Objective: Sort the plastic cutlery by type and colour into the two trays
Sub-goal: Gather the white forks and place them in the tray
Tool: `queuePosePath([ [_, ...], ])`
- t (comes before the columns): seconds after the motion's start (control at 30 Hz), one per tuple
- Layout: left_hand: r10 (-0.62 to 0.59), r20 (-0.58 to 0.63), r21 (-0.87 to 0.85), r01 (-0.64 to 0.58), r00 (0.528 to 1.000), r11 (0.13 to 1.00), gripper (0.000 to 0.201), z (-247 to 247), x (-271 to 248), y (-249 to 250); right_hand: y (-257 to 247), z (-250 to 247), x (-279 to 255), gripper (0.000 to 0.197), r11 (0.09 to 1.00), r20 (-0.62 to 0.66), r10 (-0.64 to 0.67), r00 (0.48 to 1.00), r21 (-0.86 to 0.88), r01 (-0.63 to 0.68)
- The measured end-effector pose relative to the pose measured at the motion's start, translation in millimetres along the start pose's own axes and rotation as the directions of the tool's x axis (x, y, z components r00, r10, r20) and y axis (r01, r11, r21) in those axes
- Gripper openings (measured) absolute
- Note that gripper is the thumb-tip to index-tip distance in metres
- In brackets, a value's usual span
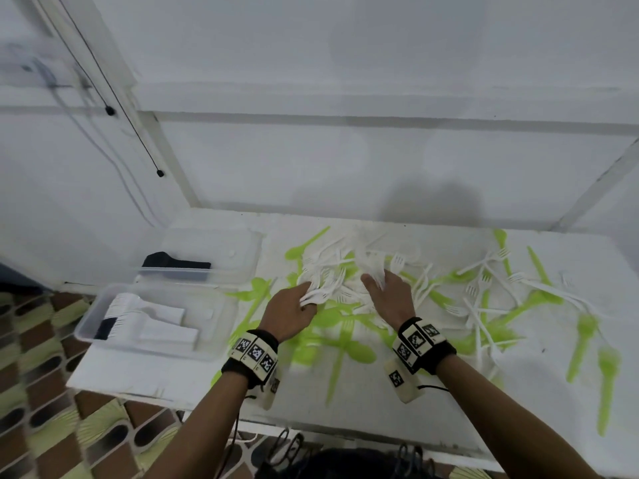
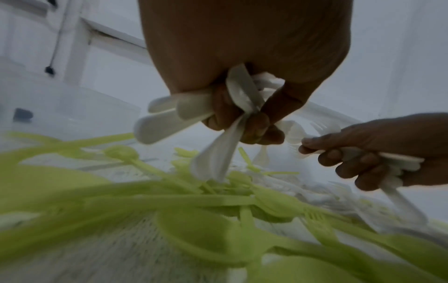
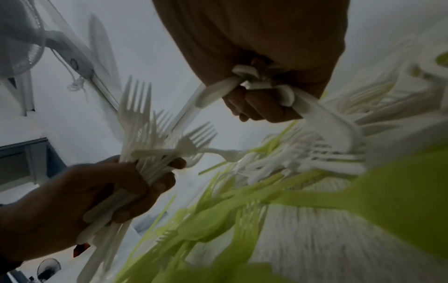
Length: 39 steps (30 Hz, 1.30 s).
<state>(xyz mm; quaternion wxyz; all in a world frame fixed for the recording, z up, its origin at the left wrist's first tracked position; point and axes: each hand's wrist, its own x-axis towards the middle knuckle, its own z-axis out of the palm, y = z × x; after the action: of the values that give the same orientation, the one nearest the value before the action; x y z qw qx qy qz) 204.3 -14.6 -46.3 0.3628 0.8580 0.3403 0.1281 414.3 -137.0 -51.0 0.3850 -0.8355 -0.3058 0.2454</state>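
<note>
- Green cutlery (image 1: 349, 350), spoons and forks, is seen scattered along the near part of the white table (image 1: 380, 416), with further pieces spread to the right.
- The left hand (image 1: 288, 314) is held above the pile; its fingers are curled tight round a bundle of white forks (image 3: 145, 122), tines fanned upward in the right wrist view.
- The right hand (image 1: 389, 295) is positioned just right of the left; its fingers are closed round several white fork handles (image 3: 242, 84).
- A heap of loose white forks (image 1: 349, 264) is found beyond both hands, at the middle of the table.
- Two clear trays are set at the left edge: the near tray (image 1: 86, 326) is noted to hold white pieces, the far tray (image 1: 249, 267) a dark item that cannot be identified.
</note>
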Motion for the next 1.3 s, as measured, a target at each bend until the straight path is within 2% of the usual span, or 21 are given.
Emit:
queuePosePath([
  [0.03,0.011,-0.012,-0.060,-0.011,1.000,0.998,0.036,-2.0,-3.5,0.8,-2.6,4.7,0.0,0.087,1.000,0.010,0.010,1.000,-0.006,-0.010],
  [0.07,0.004,-0.025,-0.119,-0.006,1.000,0.993,0.029,-4.2,-6.5,3.4,-3.0,10.3,2.3,0.094,0.999,0.017,0.031,0.999,-0.011,-0.031],
  [0.1,-0.005,-0.032,-0.168,0.000,0.999,0.986,0.022,-7.4,-9.3,7.1,-5.9,14.7,3.9,0.093,0.999,0.028,0.032,0.999,-0.016,-0.031],
  [0.17,-0.012,0.015,-0.242,0.016,1.000,0.970,0.017,-14.1,-13.8,13.1,-13.5,18.6,8.4,0.077,0.999,0.039,-0.001,0.999,-0.045,0.003],
  [0.27,0.005,0.153,-0.334,0.047,0.988,0.942,0.026,-21.2,-19.9,15.3,-25.0,21.0,12.7,0.056,0.993,0.053,-0.058,0.997,-0.103,0.063],
  [0.4,-0.020,0.091,-0.465,0.061,0.996,0.883,0.023,-26.2,-26.5,11.4,-32.2,29.4,9.1,0.037,0.994,0.111,-0.084,0.990,-0.065,0.092],
  [0.57,-0.066,0.073,-0.658,0.097,0.995,0.746,0.031,-31.3,-30.2,6.6,-35.6,38.6,-1.7,0.032,0.997,0.226,-0.071,0.972,-0.015,0.076],
  [0.67,-0.031,0.100,-0.670,0.091,0.994,0.737,0.032,-35.0,-31.5,2.3,-40.3,43.8,-3.5,0.034,0.998,0.306,0.003,0.952,0.061,-0.023],
  [0.8,0.001,0.129,-0.710,0.092,0.992,0.698,0.026,-32.3,-32.4,-3.5,-46.9,51.7,-5.1,0.034,0.994,0.300,0.032,0.953,0.090,-0.062],
  [0.93,-0.040,-0.004,-0.825,0.019,0.999,0.564,0.023,-37.0,-33.0,-2.5,-54.7,62.8,-8.1,0.029,0.987,0.308,0.079,0.948,0.111,-0.119],
  [1.03,-0.103,-0.085,-0.855,-0.020,0.991,0.519,0.017,-43.3,-33.7,-4.5,-60.1,71.5,-6.1,0.028,0.933,0.348,0.175,0.921,0.242,-0.268],
  [1.1,-0.151,-0.133,-0.866,-0.040,0.980,0.499,0.024,-46.1,-32.7,-6.4,-61.4,75.1,-4.4,0.026,0.902,0.349,0.178,0.920,0.316,-0.294],
  [1.2,-0.234,-0.126,-0.863,0.010,0.964,0.505,0.020,-47.4,-30.3,-7.2,-66.0,73.0,-5.2,0.031,0.918,0.319,0.161,0.934,0.298,-0.260],
  [1.3,-0.235,-0.107,-0.816,0.050,0.966,0.576,0.019,-41.7,-30.3,-12.6,-69.2,68.9,-10.2,0.018,0.949,0.258,0.144,0.955,0.236,-0.207],
])
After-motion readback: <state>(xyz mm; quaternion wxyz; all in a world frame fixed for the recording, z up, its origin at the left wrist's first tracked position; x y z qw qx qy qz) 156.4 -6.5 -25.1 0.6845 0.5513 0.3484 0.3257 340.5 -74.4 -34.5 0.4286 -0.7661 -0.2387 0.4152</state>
